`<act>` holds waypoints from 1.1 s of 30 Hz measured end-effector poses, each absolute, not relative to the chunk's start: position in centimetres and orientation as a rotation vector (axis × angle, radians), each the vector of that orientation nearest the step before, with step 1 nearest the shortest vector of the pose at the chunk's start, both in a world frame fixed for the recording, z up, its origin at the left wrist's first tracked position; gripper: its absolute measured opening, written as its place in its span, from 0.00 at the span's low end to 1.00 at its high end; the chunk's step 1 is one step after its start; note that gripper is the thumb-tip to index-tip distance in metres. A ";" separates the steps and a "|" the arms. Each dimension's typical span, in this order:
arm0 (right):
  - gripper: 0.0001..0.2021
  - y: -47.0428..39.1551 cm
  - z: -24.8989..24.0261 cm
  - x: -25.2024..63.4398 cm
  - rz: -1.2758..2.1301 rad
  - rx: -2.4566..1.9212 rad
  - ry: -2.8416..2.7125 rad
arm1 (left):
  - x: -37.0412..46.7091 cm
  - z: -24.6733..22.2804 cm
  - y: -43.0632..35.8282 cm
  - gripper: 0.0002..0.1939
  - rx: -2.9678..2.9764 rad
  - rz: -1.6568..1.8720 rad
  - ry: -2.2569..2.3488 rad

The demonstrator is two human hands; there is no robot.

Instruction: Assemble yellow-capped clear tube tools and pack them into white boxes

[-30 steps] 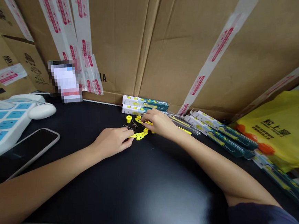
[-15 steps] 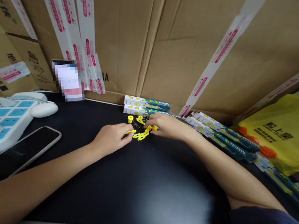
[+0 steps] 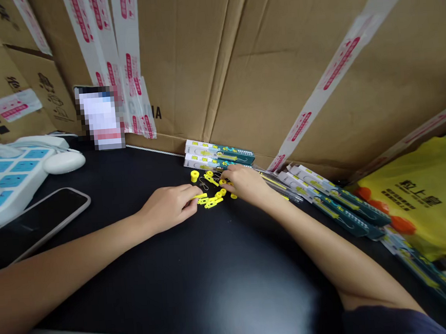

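My left hand (image 3: 174, 204) is closed in a pinch on a flat yellow plastic strip (image 3: 201, 195), which sticks out past the fingertips. Just beyond it lie more flat yellow pieces with slots (image 3: 213, 202) on the black tabletop. My right hand (image 3: 243, 183) reaches over the right side of this pile, thumb and fingers bent down and a little apart. Small yellow round parts (image 3: 221, 193) lie by its fingertips, partly hidden. A yellow spool-like cap (image 3: 195, 176) stands at the pile's far left, and a thin wire hook (image 3: 204, 184) lies near the middle.
Behind the pile, printed boxes (image 3: 218, 154) lie against a cardboard wall. Clear plastic tubes (image 3: 278, 183), more boxes (image 3: 334, 204) and a yellow bag (image 3: 422, 197) are at right. A phone (image 3: 38, 222) and a white power strip (image 3: 22, 167) occupy the left.
My right hand has shifted slightly away from me, uncovering some round yellow parts. The strip in my left hand has moved a little to the right.
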State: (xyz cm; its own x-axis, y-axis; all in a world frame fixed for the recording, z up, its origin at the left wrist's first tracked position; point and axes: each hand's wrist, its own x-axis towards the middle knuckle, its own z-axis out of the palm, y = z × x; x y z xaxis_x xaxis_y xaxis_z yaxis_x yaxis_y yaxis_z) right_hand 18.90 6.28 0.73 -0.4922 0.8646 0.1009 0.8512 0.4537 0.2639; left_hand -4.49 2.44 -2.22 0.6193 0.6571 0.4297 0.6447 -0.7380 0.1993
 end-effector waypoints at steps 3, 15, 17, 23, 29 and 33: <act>0.09 6.3 0.5 18.8 0.431 1.567 2.639 | -4.4 -2.4 2.4 0.12 2.825 0.777 1.068; 0.07 6.3 0.5 19.1 0.291 1.523 2.695 | -4.4 -2.6 2.6 0.12 2.867 0.799 1.014; 0.08 6.4 0.5 19.1 0.275 1.522 2.707 | -4.4 -2.7 2.6 0.12 2.861 0.807 1.006; 0.13 6.1 0.6 19.0 0.167 1.586 2.703 | -4.3 -2.6 2.5 0.13 2.854 0.816 0.990; 0.08 6.1 0.5 18.9 0.084 1.602 2.712 | -4.4 -2.8 2.6 0.14 2.869 0.809 0.987; 0.05 6.0 1.1 18.8 -0.013 1.647 2.942 | -4.3 -2.8 2.4 0.15 2.880 0.810 0.986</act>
